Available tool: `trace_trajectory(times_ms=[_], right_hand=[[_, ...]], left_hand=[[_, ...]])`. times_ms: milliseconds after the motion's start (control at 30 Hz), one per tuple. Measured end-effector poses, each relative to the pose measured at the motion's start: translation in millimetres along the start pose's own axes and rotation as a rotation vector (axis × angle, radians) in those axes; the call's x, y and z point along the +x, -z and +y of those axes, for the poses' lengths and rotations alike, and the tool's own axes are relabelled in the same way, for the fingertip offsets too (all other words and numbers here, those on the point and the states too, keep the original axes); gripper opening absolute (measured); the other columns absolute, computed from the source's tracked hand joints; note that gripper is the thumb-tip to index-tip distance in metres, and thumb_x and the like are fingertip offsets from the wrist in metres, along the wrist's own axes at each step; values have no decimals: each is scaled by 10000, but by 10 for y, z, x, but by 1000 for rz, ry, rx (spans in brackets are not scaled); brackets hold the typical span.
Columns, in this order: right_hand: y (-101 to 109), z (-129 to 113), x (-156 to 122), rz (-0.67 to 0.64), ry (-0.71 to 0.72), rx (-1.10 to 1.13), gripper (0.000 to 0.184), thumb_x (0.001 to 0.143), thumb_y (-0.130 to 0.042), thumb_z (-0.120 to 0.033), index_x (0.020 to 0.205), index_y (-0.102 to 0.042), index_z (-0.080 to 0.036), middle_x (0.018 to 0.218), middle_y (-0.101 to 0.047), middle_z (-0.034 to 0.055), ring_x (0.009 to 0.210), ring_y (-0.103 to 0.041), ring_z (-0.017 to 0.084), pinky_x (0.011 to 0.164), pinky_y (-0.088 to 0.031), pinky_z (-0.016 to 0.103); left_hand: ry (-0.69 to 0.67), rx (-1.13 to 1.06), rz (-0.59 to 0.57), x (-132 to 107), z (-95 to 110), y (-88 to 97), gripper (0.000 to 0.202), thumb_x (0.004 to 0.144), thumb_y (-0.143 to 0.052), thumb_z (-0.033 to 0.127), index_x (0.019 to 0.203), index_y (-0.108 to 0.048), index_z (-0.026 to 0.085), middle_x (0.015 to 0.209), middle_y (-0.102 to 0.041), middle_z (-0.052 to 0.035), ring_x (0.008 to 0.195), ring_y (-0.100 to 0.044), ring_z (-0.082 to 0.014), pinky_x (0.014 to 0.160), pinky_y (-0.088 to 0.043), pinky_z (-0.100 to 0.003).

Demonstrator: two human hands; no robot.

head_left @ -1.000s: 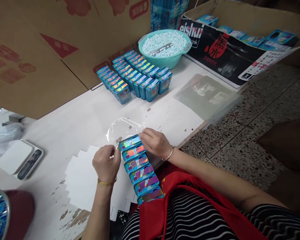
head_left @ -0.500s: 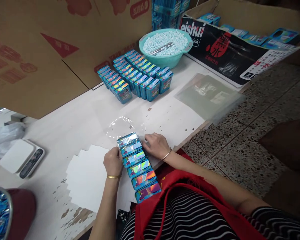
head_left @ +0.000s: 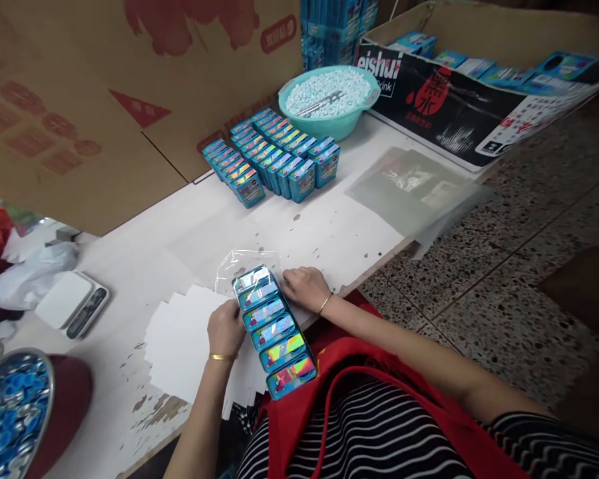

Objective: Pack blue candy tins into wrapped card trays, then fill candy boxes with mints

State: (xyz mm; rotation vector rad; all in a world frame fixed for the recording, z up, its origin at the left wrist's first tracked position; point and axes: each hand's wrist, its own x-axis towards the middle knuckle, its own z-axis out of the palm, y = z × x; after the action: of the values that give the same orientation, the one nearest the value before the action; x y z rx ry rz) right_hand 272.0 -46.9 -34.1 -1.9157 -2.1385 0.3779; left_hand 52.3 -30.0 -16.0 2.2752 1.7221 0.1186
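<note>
A row of several small blue boxes with shiny rainbow tops (head_left: 272, 329) lies at the near edge of the white table (head_left: 190, 239), its far end inside a clear plastic bag (head_left: 244, 263). My left hand (head_left: 226, 327) presses against the left side of the row, holding the bag's edge there. On the right side of the row's far end rests my right hand (head_left: 303, 287), fingers on the bag and the boxes.
Many more blue boxes (head_left: 274, 159) stand in rows at the back beside a teal bowl of pale pellets (head_left: 329, 96). Clear bags (head_left: 412, 189) lie right. White cards (head_left: 184, 339), a small scale (head_left: 72, 303) and a metal bowl of blue pieces (head_left: 10, 412) are left. Cardboard walls stand behind.
My left hand has moved from the bag's mouth down to the row's left side. The bag now covers more of the first boxes, and the view has shifted slightly.
</note>
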Motion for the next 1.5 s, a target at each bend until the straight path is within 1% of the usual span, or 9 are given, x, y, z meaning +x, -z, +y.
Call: trace_trajectory(times_ms=[167,367,500,700,867,1100,1233,1333,1500], right_hand=[[9,-45,32,-61,55,25,282,957,-390,-235,904,-649,-138,847,-707,102,772,-635,176,655,-340,272],[62,-49,-278,-89,112,64,255,924,-418,-234,888,-653,-141,843,-713,99,741,-642,171,644,-357,268],[123,-44,-347,-87,111,72,262,916,-421,-258,842,-651,-158,834,-718,84,731,-642,167,627,-340,268],[188,-36,-135,93,183,103,245,922,-445,-329,887,-624,-165,825,-698,60,719,-606,155,616,-297,269],[8,48,-246,259,398,73,262,922,-426,-244,752,-598,-143,689,-623,52,639,-511,140,609,-250,294],[-99,79,-462,369,454,63,309,932,-400,-233,685,-569,-154,619,-573,29,583,-446,130,585,-204,304],[-72,61,-392,303,285,44,213,889,-462,-251,760,-600,-152,665,-615,36,611,-488,144,596,-216,302],[-113,43,-264,174,169,17,201,885,-481,-258,789,-621,-149,702,-648,50,641,-519,153,603,-222,296],[-167,4,-210,79,210,23,234,910,-444,-201,769,-620,-143,711,-662,59,644,-536,145,614,-241,289]], left_hand=[[25,36,39,5,53,-6,134,761,-477,234,638,-509,193,686,-618,-60,632,-529,-177,558,-301,-259],[-128,16,-34,-248,132,82,150,785,-435,203,683,-546,201,715,-638,-61,690,-568,-190,615,-354,-276],[-92,-5,15,-378,139,60,140,790,-458,240,673,-524,205,676,-602,-35,658,-552,-174,604,-354,-265],[-68,-22,312,-361,155,60,103,807,-455,219,711,-488,203,668,-517,-4,608,-471,-137,608,-342,-254],[-147,73,351,-484,131,9,299,896,-369,238,603,-424,213,576,-451,-7,584,-440,-153,640,-317,-298],[-235,37,357,-629,84,11,304,889,-399,223,586,-419,216,538,-420,8,554,-419,-149,633,-316,-300],[-158,35,403,-596,73,27,242,878,-435,222,638,-460,209,573,-471,5,580,-458,-146,649,-315,-299],[-65,67,296,-464,34,-72,198,830,-466,212,633,-451,208,596,-524,-15,588,-482,-160,623,-303,-295],[23,133,184,-342,10,-172,222,820,-463,215,602,-424,210,600,-562,-47,585,-504,-185,589,-293,-295]])
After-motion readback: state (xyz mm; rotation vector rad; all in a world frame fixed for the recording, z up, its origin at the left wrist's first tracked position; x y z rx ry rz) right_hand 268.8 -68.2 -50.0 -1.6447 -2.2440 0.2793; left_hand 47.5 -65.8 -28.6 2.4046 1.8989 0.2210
